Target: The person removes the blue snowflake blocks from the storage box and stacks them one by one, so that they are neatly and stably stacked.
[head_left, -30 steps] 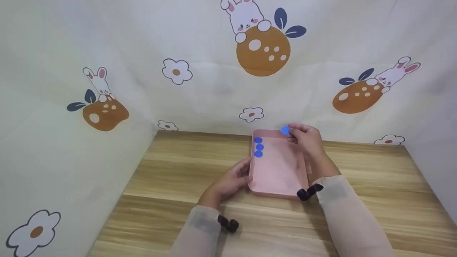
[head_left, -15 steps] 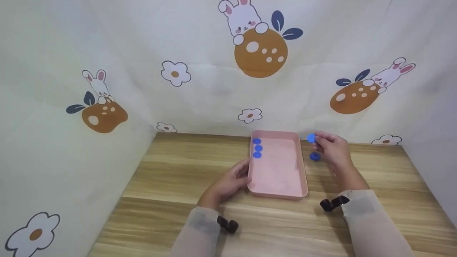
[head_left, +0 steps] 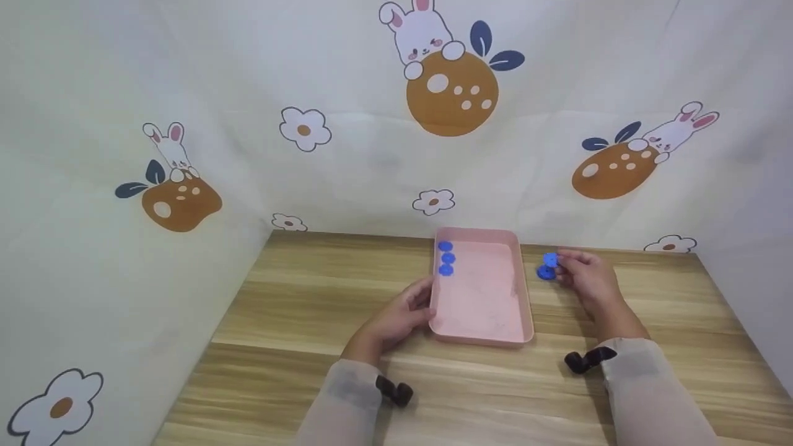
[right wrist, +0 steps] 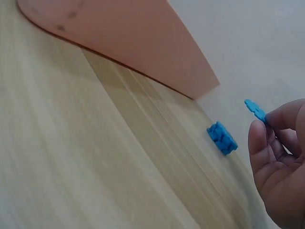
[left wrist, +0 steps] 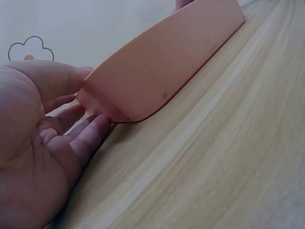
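My right hand (head_left: 591,282) pinches a blue notched plastic disc (head_left: 551,259) between thumb and fingertips. In the head view that disc overlaps a short stack of blue discs (head_left: 546,273) on the table; in the right wrist view the held disc (right wrist: 255,110) is apart from the stack (right wrist: 222,138), with scalloped edges showing. My left hand (head_left: 399,316) grips the left side of a shallow pink tray (head_left: 525,297), thumb and fingers at its wall in the left wrist view. Inside the tray, three blue discs (head_left: 447,258) lie in a column along the left wall.
The wood-grain table (head_left: 310,297) meets a cream cloth backdrop (head_left: 359,155) printed with rabbits and flowers, just behind the tray. Cloth also rises on both sides. A dark wrist camera (head_left: 394,391) sits on the left sleeve, another camera (head_left: 588,359) on the right.
My right hand, holding the disc, has moved from over the tray's far right corner rightward, then down toward the stack, which has come into view. The left hand stays on the tray.
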A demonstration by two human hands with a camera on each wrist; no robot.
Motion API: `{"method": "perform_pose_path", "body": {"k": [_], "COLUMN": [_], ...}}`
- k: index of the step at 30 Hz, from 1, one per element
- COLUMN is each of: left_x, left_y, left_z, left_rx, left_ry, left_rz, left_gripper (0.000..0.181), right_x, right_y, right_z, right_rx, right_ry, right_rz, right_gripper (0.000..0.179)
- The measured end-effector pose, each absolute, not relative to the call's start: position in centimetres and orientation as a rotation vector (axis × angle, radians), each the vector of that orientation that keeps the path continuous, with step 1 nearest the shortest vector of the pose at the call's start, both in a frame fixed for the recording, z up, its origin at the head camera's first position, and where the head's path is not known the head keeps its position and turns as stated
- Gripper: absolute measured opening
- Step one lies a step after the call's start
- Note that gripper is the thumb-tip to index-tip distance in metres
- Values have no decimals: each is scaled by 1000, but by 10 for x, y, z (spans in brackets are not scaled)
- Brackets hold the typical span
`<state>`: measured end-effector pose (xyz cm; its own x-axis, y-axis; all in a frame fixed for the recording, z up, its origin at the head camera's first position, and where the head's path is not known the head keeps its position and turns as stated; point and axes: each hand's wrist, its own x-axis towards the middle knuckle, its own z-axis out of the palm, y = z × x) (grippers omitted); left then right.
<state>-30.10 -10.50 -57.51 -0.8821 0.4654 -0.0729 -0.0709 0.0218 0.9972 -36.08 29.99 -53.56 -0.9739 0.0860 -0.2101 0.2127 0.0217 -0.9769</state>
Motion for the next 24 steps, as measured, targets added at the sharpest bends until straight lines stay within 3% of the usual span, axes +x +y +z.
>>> {"method": "perform_pose_path", "body": {"k": [9,24], "left_x": [-300,-300], "left_y": [-106,-105], "left_z": [-574,-571], "left_rx": [403,433], "left_ry": [1945,1928], "left_rz": [1905,1914], "left_gripper": [74,73], "right_x": [-372,-369], "right_y": [309,302], "right_z": [-565,-565], "right_rx": [265,313], "right_ry": [2302,2415], "right_rz": [-2001,-1915], "right_gripper": [44,46]}}
